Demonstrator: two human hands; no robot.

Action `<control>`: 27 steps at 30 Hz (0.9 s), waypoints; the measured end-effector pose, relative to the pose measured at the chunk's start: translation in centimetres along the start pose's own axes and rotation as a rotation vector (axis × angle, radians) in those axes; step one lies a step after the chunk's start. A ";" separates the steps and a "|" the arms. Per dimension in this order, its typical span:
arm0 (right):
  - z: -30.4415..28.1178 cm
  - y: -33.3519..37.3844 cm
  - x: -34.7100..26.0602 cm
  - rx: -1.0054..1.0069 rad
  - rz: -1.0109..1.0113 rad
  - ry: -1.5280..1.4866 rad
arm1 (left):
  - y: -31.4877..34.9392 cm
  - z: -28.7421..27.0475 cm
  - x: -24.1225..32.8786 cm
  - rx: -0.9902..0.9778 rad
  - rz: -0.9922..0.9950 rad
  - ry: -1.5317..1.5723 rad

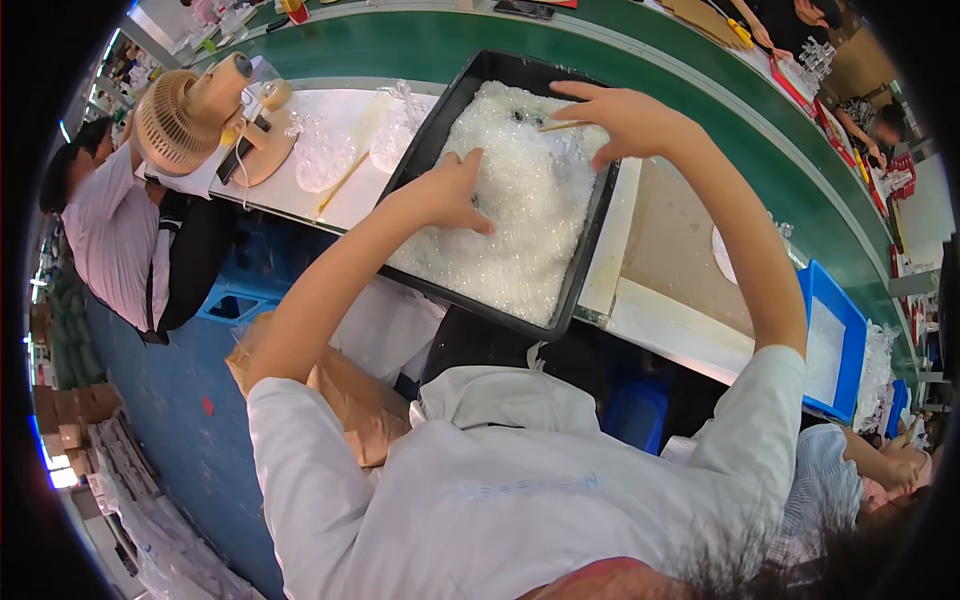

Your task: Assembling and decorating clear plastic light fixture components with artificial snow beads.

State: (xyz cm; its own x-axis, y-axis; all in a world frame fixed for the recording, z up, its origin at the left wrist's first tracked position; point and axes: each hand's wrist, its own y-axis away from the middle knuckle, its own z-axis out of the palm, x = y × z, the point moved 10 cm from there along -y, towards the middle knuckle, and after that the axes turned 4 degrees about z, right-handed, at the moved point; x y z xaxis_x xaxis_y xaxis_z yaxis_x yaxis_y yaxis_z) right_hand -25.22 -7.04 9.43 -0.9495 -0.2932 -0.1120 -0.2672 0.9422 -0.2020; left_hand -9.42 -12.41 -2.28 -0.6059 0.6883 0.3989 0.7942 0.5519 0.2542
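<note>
A black rectangular tray [585, 250] stands before me, filled with small clear, shiny beads [510, 235]. Over the left part of the beads is my left hand [452, 194], its thumb and fingers apart and nothing visible held. At the far right corner of the tray hovers my right hand [628, 122], index finger stretched out and thumb apart. A thin tan stick [562, 126] reaches from beneath that hand over the beads; whether any finger grips it is hidden. Close to its tip lies something small and dark [520, 117] in the beads.
Left of the tray, a beige fan [172, 120], clear bags [325, 158] and another stick [343, 185] are on the white bench. To the right are a brown board [690, 245] and a blue bin [835, 345]. A green conveyor [400, 45] runs behind; people sit nearby.
</note>
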 end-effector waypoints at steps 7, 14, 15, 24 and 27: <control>5.6 -1.2 -1.2 -0.352 0.073 0.105 | -3.6 1.1 2.8 0.120 0.047 0.400; 4.6 -0.7 -0.7 -0.289 0.218 0.156 | -1.9 1.5 0.7 0.026 0.006 -0.072; 4.8 -1.1 -1.4 -0.270 0.178 0.107 | -1.8 2.1 1.1 -0.018 0.019 -0.050; 7.0 0.1 1.0 -0.291 0.645 -0.465 | -0.3 -0.4 0.1 0.284 -0.022 0.727; 3.2 -1.1 -2.7 -0.162 0.093 -0.123 | 0.5 1.3 0.2 0.047 0.014 0.428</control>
State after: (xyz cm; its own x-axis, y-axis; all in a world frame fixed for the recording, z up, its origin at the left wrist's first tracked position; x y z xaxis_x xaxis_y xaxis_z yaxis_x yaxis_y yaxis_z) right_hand -21.89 -7.78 6.84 -0.9468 -0.2119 -0.2424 -0.2116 0.9770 -0.0272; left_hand -9.19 -11.35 -3.18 -0.5139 0.4439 0.7341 0.7933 0.5716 0.2097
